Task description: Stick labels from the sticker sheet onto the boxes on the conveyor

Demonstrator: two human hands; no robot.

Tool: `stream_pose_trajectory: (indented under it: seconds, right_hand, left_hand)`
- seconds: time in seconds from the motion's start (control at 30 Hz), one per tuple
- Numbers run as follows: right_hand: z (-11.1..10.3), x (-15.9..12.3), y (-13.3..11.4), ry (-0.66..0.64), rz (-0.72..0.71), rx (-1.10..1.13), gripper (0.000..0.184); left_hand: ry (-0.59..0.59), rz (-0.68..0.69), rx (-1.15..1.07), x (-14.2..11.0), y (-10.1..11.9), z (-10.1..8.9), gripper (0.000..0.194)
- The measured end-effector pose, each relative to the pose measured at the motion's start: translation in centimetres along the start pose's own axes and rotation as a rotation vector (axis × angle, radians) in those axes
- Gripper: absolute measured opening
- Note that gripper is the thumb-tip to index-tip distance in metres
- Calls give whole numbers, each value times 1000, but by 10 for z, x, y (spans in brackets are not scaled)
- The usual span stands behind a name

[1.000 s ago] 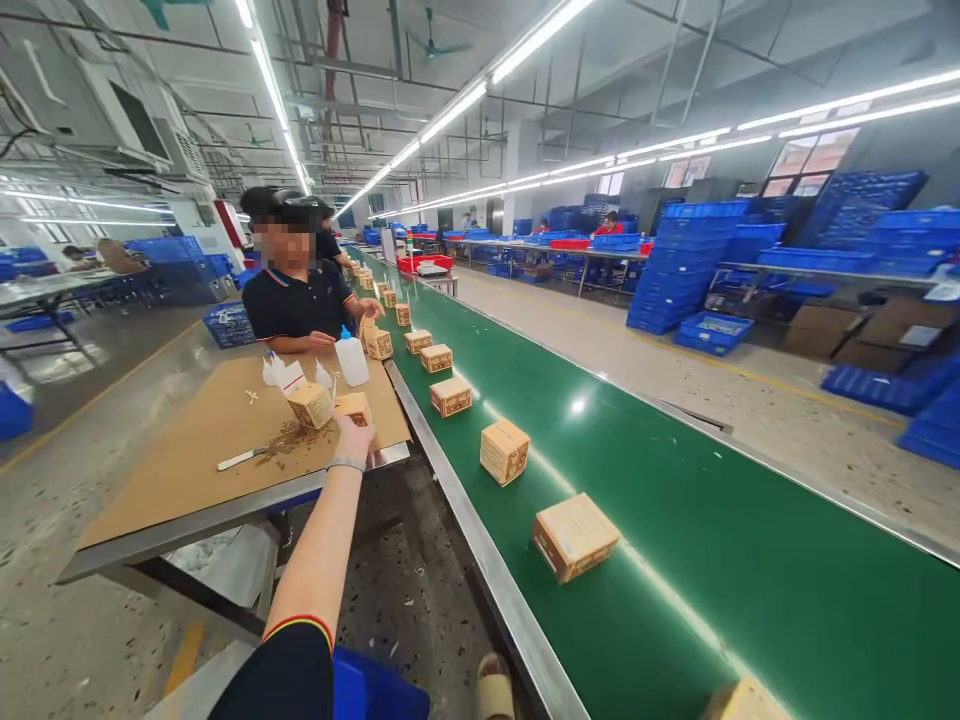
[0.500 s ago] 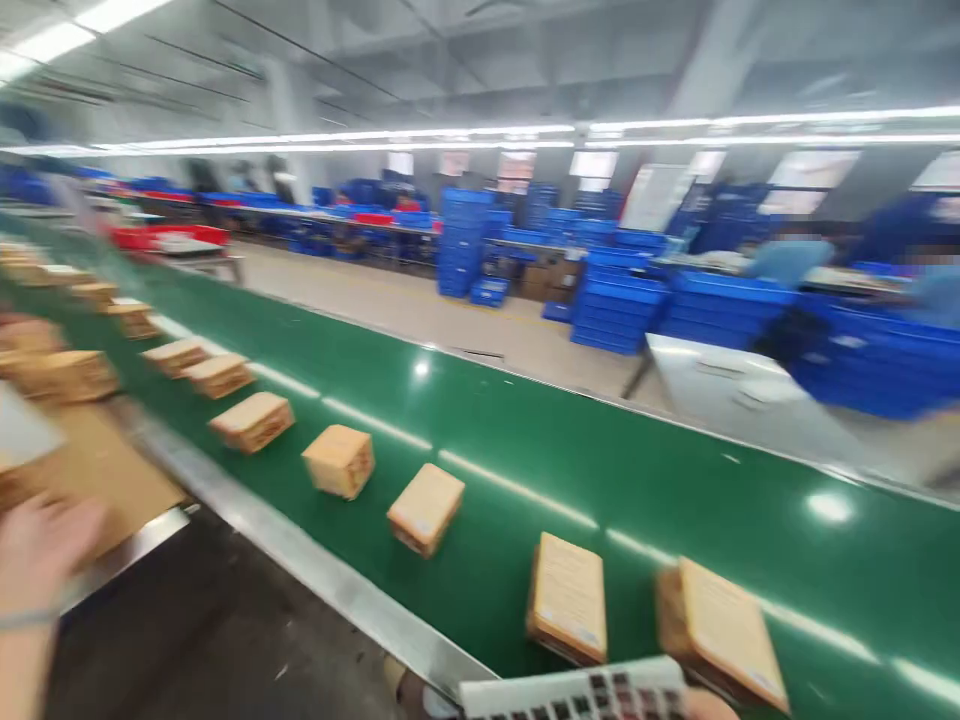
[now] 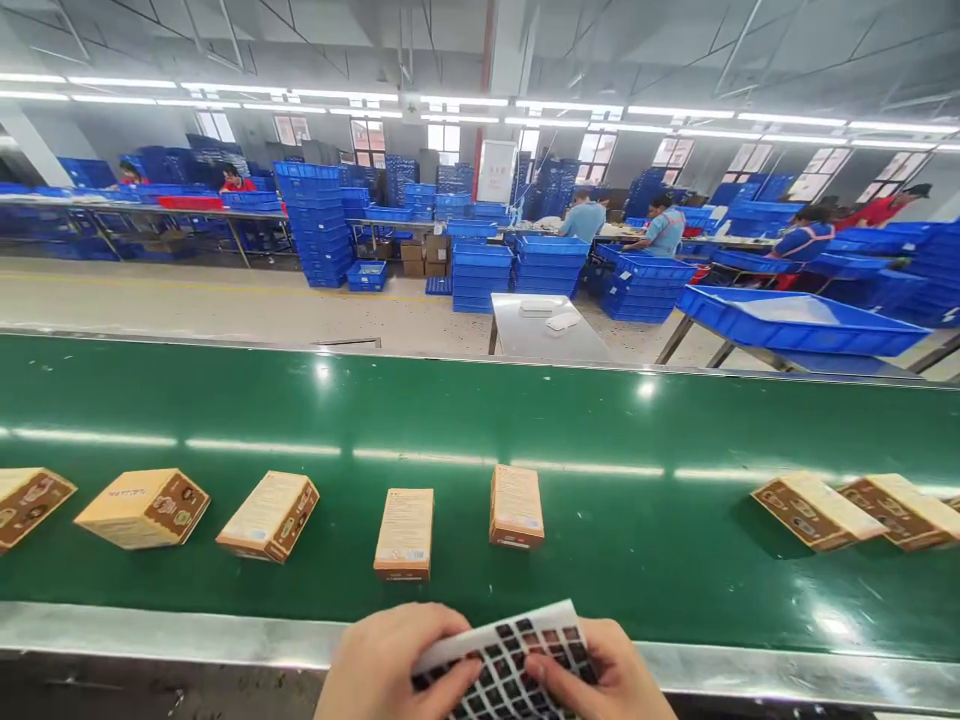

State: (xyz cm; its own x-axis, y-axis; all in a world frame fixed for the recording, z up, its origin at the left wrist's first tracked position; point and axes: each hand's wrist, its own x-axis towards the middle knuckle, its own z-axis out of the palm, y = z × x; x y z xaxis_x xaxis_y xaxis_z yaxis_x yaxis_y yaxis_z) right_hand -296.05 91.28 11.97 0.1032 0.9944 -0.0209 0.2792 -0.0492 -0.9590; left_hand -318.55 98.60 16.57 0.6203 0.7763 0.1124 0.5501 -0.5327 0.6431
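Between my two hands, at the bottom centre of the head view, is a white sheet covered with rows of small dark squares, like a sheet of stickers. My left hand grips its left side, with fingers and thumb closed on it. On the opposite side my right hand pinches the sheet, its thumb lying over the squares. The sheet is bent, and its lower part runs out of view. Just beyond it on the green conveyor belt lie a cream-and-brown carton and a second carton.
More cartons lie along the belt to the left, and others to the right. The belt's metal edge runs in front of me. Across the belt stand a metal table, a blue tray, stacked blue crates and several people.
My view has swung right, from the side table to the belt. My left hand has left a small carton on that table and now holds the sheet along with my right hand.
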Motion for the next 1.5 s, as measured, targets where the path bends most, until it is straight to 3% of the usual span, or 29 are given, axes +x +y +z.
stream_pose_trajectory:
  seconds: [0.1, 0.23, 0.3, 0.4, 0.53, 0.63, 0.73, 0.8, 0.87, 0.97, 1.03, 1.13, 1.23, 1.5]
  right_hand:
    - [-25, -4, 6, 39, 86, 137, 40]
    - [-55, 2, 15, 40, 86, 177, 39]
    - [-77, 8, 16, 96, -21, 65, 36]
    - [-112, 19, 8, 226, -335, -272, 33]
    - [-137, 36, -14, 190, -704, -669, 17]
    - [-137, 43, -26, 179, -775, -812, 19]
    - [-132, 44, -26, 215, -786, -809, 23]
    - [-127, 46, -18, 231, -707, -670, 20]
    - [-119, 52, -2, 289, -464, -389, 10]
    - [-100, 72, 26, 445, 45, 144, 17]
    - [-85, 88, 42, 507, 245, 422, 33]
    - [-66, 106, 53, 563, 323, 572, 41]
    - [-55, 113, 48, 635, 315, 500, 34]
    - [-48, 112, 39, 701, 310, 320, 33]
  left_hand:
    - [-35, -73, 26, 35, 36, 17, 15]
    - [-123, -208, -102, 66, 61, 22, 7]
    - [-159, -240, -159, 77, 66, 23, 11]
    - [-189, -237, -147, 92, 73, 30, 13]
    - [-229, -194, -95, 112, 81, 42, 14]
    - [-266, -172, -75, 123, 82, 45, 19]
    - [-297, -157, -65, 132, 73, 40, 21]
    - [-320, -166, -47, 137, 61, 35, 19]
    - [-353, -122, -19, 140, 45, 30, 15]
    - [-428, 138, 54, 140, 18, 33, 11]
    - [-456, 330, 129, 137, 1, 43, 11]
    - [-431, 487, 235, 132, -15, 63, 13]
    - [-390, 552, 299, 130, -21, 78, 14]
    - [-321, 611, 329, 130, -19, 81, 24]
